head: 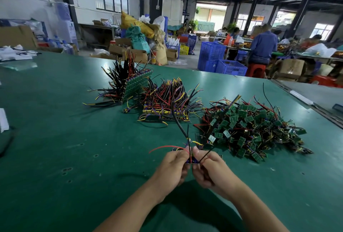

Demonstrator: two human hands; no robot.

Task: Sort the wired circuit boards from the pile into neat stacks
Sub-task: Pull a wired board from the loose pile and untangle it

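Both hands meet over the green table, near its front. My left hand [173, 168] and my right hand [210, 169] pinch a small bunch of wired circuit boards [191, 160] between them; red, black and yellow wires stick up and out of it. A loose pile of small green boards with tangled wires [254, 129] lies just right of my hands. Further back sits a flat stack of boards with wires bristling upward [167, 101]. Left of that, another stack of boards [137, 85] leans on edge, wires fanning left.
The green table [74, 139] spreads wide to the left and front. White packets [14, 53] lie at the far left. A single stray board [125, 110] sits between the stacks. Beyond the table are blue crates [220, 61], cardboard boxes and seated people.
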